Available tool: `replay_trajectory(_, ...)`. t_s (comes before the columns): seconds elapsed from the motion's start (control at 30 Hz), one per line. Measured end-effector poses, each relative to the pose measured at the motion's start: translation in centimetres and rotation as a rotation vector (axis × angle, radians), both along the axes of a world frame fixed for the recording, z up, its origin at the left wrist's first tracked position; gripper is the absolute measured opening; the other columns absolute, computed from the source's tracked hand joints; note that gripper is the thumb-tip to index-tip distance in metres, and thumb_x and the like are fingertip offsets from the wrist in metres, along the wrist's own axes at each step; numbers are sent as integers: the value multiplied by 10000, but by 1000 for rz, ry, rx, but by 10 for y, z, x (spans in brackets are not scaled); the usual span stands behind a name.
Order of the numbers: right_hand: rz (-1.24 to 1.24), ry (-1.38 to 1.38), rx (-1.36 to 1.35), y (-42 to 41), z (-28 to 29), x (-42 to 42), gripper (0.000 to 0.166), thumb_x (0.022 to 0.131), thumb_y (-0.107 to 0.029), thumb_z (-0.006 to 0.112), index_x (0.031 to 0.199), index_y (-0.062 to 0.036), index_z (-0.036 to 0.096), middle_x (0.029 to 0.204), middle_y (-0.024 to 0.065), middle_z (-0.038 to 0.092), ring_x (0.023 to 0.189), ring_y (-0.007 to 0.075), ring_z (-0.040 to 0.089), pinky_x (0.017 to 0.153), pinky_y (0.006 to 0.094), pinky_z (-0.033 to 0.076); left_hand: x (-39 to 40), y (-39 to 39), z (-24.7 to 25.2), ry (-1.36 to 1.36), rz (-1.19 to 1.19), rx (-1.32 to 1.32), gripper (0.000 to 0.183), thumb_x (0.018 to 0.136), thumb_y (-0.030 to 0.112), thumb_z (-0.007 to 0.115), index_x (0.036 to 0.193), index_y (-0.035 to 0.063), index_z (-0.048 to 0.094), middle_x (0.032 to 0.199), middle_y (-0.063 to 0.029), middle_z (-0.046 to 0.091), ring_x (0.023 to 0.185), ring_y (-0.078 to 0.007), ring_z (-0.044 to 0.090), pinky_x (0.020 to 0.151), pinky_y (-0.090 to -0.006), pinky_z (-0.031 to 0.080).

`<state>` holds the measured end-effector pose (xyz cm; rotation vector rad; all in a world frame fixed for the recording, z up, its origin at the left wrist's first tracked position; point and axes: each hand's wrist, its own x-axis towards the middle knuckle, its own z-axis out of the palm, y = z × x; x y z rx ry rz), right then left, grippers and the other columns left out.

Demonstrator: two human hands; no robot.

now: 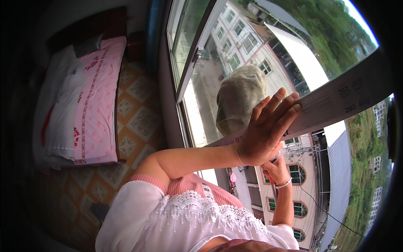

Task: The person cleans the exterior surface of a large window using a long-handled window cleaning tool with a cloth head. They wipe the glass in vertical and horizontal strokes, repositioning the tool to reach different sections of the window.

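My left hand (270, 126) lies with spread fingers against a window frame bar (333, 100) that bears printed film. It holds nothing that I can see. Just below it, my right hand (278, 170), with a bracelet at the wrist, is closed around an orange-red handle (272, 181), mostly hidden by the fingers. A dark and metallic part shows by its fingers; I cannot tell what it is. Above and left of my left hand, a grey-green fuzzy pad or cloth (242, 97) shows at the window glass (204, 116); which side it is on is unclear.
A window sash with a latch (197, 55) stands at the upper middle. To the left are a bed with a pink floral cover (97, 100) and a tiled floor (135, 123). Outside, far below, are buildings (242, 31), a street and overhead wires.
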<state>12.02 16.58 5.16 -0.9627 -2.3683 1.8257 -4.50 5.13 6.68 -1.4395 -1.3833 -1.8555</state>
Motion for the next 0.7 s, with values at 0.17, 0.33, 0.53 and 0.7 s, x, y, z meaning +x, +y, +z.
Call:
replay_trajectory(0.17, -213, 676, 123, 3, 82, 42, 239, 914, -122, 686, 1085, 16, 594, 701, 67, 580, 415, 91, 431, 370, 231, 307, 1, -2, 0, -26, -3, 37, 814, 695, -45, 616, 1470, 24, 373, 1559, -183, 345, 1473, -383, 268, 1178, -514, 169)
replay_trajectory(0.33, -193, 821, 298, 13, 107, 1, 198, 932, -185, 693, 873, -13, 614, 675, 58, 573, 378, 91, 379, 377, 254, 284, 8, -5, 3, -7, -7, 15, 828, 695, -62, 604, 1478, 12, 343, 1565, -204, 319, 1476, -403, 245, 1171, -523, 174)
replay_trajectory(0.53, -115, 386, 188, -3, 52, -32, 105, 907, -65, 627, 987, -14, 583, 672, 0, 548, 475, 76, 476, 404, 240, 368, 3, -8, -2, 39, -3, 14, 910, 635, -69, 650, 1471, 17, 302, 1537, -262, 315, 1415, -492, 306, 1140, -558, 242)
replay_trajectory(0.7, 130, -60, 122, -11, -17, -10, 196, 907, -163, 667, 1041, -36, 601, 648, -21, 526, 476, 69, 469, 412, 256, 365, 2, -9, 2, 96, 66, 49, 904, 646, -64, 631, 1481, -17, 287, 1535, -275, 307, 1414, -497, 296, 1156, -560, 227)
